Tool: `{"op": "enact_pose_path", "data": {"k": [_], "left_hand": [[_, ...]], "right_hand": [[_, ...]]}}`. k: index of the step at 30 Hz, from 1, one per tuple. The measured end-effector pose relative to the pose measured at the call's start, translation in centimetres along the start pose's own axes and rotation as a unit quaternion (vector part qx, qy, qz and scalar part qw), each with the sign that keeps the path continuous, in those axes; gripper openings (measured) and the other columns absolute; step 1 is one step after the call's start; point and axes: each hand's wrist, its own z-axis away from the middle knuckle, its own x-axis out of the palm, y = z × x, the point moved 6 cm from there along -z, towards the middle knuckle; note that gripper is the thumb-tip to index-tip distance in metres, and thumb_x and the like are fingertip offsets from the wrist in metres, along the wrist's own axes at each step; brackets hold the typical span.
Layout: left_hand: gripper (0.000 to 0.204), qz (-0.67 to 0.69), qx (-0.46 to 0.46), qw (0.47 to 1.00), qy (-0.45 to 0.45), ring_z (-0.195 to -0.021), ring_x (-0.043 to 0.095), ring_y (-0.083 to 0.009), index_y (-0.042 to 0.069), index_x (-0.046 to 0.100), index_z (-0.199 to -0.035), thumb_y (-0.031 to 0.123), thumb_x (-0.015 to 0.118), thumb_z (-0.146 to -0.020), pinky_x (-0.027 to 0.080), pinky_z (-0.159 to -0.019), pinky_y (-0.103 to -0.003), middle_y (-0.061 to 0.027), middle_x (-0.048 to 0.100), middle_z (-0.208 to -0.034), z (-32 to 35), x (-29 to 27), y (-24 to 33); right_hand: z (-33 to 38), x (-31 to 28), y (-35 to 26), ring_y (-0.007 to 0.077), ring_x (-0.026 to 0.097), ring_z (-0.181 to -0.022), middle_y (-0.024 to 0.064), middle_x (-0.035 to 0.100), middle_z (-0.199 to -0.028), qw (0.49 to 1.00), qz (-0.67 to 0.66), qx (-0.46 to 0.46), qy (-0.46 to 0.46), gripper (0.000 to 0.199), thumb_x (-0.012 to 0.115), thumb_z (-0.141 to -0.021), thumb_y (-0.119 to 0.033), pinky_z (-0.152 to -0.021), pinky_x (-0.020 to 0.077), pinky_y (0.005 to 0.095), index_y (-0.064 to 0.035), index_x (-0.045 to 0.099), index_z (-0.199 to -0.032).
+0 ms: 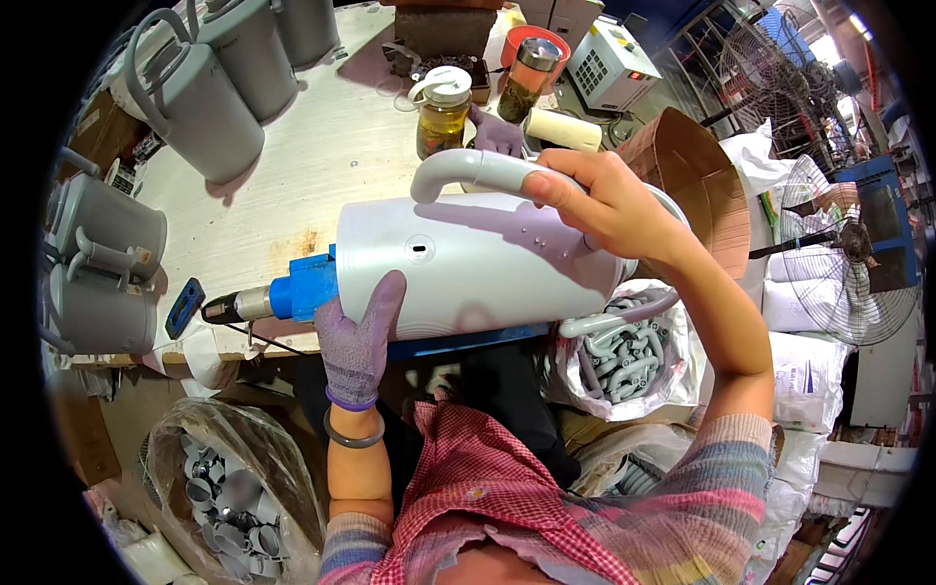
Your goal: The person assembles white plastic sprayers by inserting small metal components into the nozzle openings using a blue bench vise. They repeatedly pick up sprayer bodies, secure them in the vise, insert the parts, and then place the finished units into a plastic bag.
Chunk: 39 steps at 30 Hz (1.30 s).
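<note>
A large pale grey plastic jug (pixel 468 268) lies on its side along the front of the table, with a small dark slot in its wall. My left hand (pixel 359 336), in a purple knit glove, grips its lower left end, thumb against the wall and fingers hidden beneath. My bare right hand (pixel 609 200) is closed round a curved grey handle (pixel 478 171) above the jug. Whether the handle's bent left end touches the wall I cannot tell. Water-like drops or small bumps show beside my right hand. At the jug's left end sits a tool in a blue mount (pixel 302 288).
Several grey jugs (pixel 205 112) stand at the left. A bag of grey handles (pixel 624 361) is below right, a bag of grey parts (pixel 234 512) below left. Behind are a tea jar (pixel 444 117), a glass bottle (pixel 526 83), a cardboard box (pixel 697 175) and a fan (pixel 853 244).
</note>
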Motion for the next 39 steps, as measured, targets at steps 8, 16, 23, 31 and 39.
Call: {"op": "enact_pose_path", "data": {"k": [8,16,23,31,39], "left_hand": [[0.036,-0.001,0.012,1.000,-0.001,-0.094,0.065,-0.0142,-0.003,0.071,-0.114,0.026,0.079,-0.093,0.052,-0.086,-0.032,-0.0094,0.074,-0.104,-0.1,0.1,-0.2],[0.037,0.012,-0.015,1.000,-0.015,-0.089,0.066,-0.0136,-0.002,0.071,-0.115,0.026,0.079,-0.093,0.053,-0.081,-0.031,-0.0078,0.074,-0.102,0.1,0.1,-0.7],[0.035,0.011,-0.020,0.999,-0.027,-0.089,0.067,-0.0137,-0.002,0.071,-0.115,0.026,0.078,-0.094,0.053,-0.083,-0.030,-0.0064,0.075,-0.102,0.4,0.3,-2.0],[0.024,-0.074,0.260,0.951,0.149,-0.094,0.069,-0.0177,0.002,0.066,-0.122,0.010,0.066,-0.099,0.055,-0.088,-0.031,-0.0125,0.072,-0.107,5.9,-5.6,4.3],[0.035,-0.545,0.056,0.818,-0.174,-0.108,0.067,-0.0366,0.009,0.075,-0.111,0.038,0.071,-0.092,0.051,-0.095,-0.045,-0.0178,0.072,-0.113,-1.7,2.3,-9.0]], "right_hand": [[0.2,0.3,-0.4,0.0306,0.054,-0.060,0.0179,0.057,-0.067,0.999,0.007,-0.037,0.023,0.051,0.057,-0.102,-0.049,-0.061,0.0451,0.0413,0.0007,0.067,-0.092],[0.3,1.1,-0.1,0.0348,0.061,-0.061,0.0179,0.059,-0.065,0.998,0.046,-0.049,0.016,0.050,0.057,-0.102,-0.049,-0.061,0.0465,0.0428,-0.0016,0.067,-0.091],[-0.7,1.8,-2.9,0.0367,0.062,-0.063,0.0188,0.062,-0.069,0.994,0.085,-0.055,-0.039,0.052,0.055,-0.102,-0.053,-0.062,0.0478,0.0444,-0.0019,0.066,-0.102],[0.0,-1.2,-5.1,0.0418,0.063,-0.068,0.0239,0.065,-0.075,0.972,0.229,-0.057,0.006,0.042,0.062,-0.101,-0.043,-0.065,0.0487,0.0456,-0.0016,0.063,-0.108],[12.5,-5.2,4.5,0.0303,0.056,-0.063,0.0216,0.061,-0.072,0.979,0.140,0.073,0.128,0.035,0.064,-0.100,-0.034,-0.064,0.0461,0.0406,0.0008,0.063,-0.103]]}}
